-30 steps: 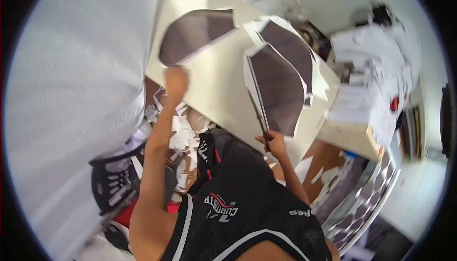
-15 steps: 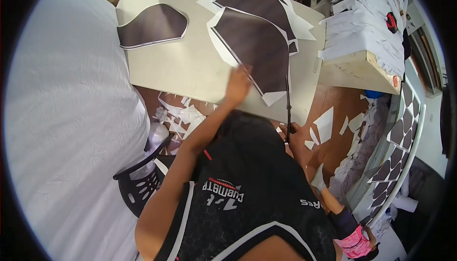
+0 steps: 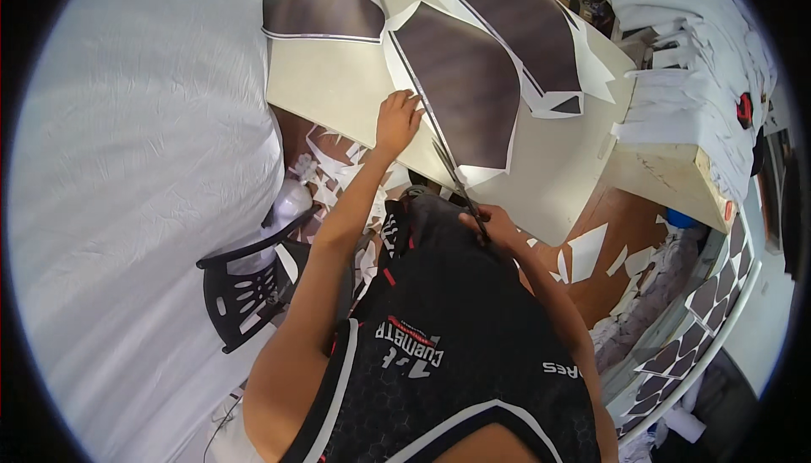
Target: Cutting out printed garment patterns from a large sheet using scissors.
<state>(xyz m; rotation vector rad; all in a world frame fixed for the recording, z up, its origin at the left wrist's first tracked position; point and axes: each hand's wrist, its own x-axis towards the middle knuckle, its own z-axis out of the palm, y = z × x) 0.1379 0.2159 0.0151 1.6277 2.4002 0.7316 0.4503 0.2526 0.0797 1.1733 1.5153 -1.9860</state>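
Observation:
A dark brown printed sheet piece (image 3: 465,78) with a white margin lies on the pale table. My left hand (image 3: 399,122) rests at its left edge, with the fingers stretched out and slightly apart on the white margin. In my right hand (image 3: 500,231) is a pair of long dark scissors (image 3: 457,180), held by the handles close to my body. The blades point up and left and lie along the lower left edge of the piece. Whether they are cutting into the margin I cannot tell.
Another dark piece (image 3: 528,36) lies to the right on white sheets, and a third dark piece (image 3: 325,8) at the far left. White offcuts (image 3: 587,252) litter the brown floor. A black plastic chair (image 3: 245,285) stands left; white cloth (image 3: 684,57) is heaped right.
My right hand has brought the scissors leftward, from upright beside the piece to slanting along its lower left edge. The whole view has shifted, and the person at lower right no longer shows.

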